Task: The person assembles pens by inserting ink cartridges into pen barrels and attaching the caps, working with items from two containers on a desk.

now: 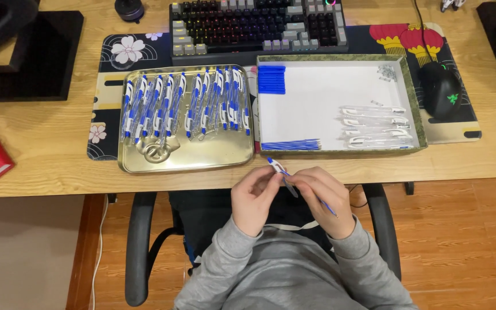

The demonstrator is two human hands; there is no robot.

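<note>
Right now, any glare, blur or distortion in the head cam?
Head view: sharp overall, even lighting; soft glare on the gold tray bare metal; the white box floor is near blown out; both hands, left hand and right hand, with the pen slightly soft; mild wide-angle bowing at the desk edge.

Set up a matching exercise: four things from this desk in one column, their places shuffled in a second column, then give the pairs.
Things:
1. gold tray
2. white box
3. computer mouse
4. pen being put together

Places:
A. far right on the desk mat
B. between the left hand and right hand
C. left of the white box, full of finished pens
D. in front of the keyboard, holding blue refills and clear barrels

Pairs: 1-C, 2-D, 3-A, 4-B
</note>
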